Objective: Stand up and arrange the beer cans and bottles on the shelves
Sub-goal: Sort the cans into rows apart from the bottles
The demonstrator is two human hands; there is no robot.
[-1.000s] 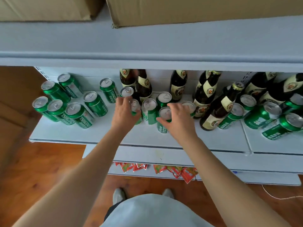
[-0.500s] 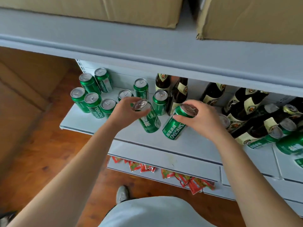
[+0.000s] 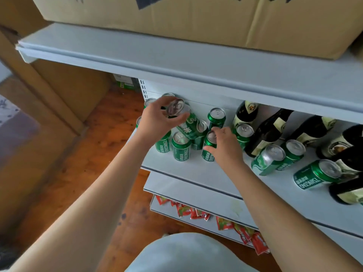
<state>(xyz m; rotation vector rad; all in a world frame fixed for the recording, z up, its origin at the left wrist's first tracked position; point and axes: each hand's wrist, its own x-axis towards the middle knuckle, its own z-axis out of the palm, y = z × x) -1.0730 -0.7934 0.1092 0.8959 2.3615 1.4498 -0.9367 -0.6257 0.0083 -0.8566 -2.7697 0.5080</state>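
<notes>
Left grip (image 3: 157, 119): fingers curled round top end of a tilted green can (image 3: 183, 119), held lifted over the can cluster at frame centre-left, lid facing camera. Right grip (image 3: 224, 143): fingers and thumb wrapped over top and side of an upright front can (image 3: 208, 148), standing on the middle shelf (image 3: 225, 173) just right of centre.

Handling, judged: cans rigid, smooth painted aluminium, likely slick; full or empty impossible to tell, so weight unknown. Best hold round the cylinder wall or fingertips over the rim, as now. Thin walls would dent if squeezed hard. Tilted can needs righting before setdown; neighbours packed close, easy to topple. Dark bottles (image 3: 269, 132) at right: glass, heavier, breakable, top-heavy; take by neck or mid-body. Several lean or lie, as do loose cans (image 3: 316, 174) at lower right.

Hidden or unclear: rear cans (image 3: 150, 102) at upper left of cluster mostly covered by left hand and held can; count not readable. Base of tilted can masked by neighbours, touching or clear cannot be told. Bottle tops cut off by the upper shelf (image 3: 176, 63); rightmost bottles cropped by frame edge. Cardboard box (image 3: 176, 14) on upper shelf cropped at top. Red packets (image 3: 196, 212) on lower shelf partly hidden. Green item (image 3: 125, 83) behind shelf upright too small to identify.
</notes>
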